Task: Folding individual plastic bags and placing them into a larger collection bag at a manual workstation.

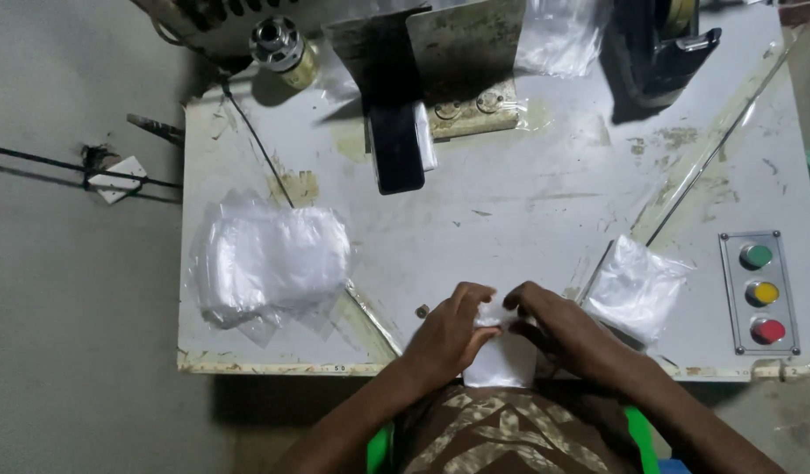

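Both hands meet at the near edge of the bench (pixel 510 202), directly in front of the person. The left hand (pixel 447 332) and the right hand (pixel 552 318) each have a narrow fingertip grip pinched on the top edge of a small white packet (pixel 501 355), which stands between them and partly overhangs the bench edge toward the lap. The packet appears flat, white and slightly glossy, with a crumpled upper edge where the fingers gather it; its lower part is smooth and roughly rectangular. In my judgement, the work at this edge is best done with the fingertips kept close together and level, so the thin film neither twists nor slips, and with the packet's lower part supported against the bench edge. To the left lies a loose pile of clear plastic bags (pixel 269 263); to the right, just beside the right hand, sits a smaller stack of clear bags (pixel 637 285). A panel with green, yellow and red buttons (pixel 760 292) is set at the bench's right side, well apart from the hands.
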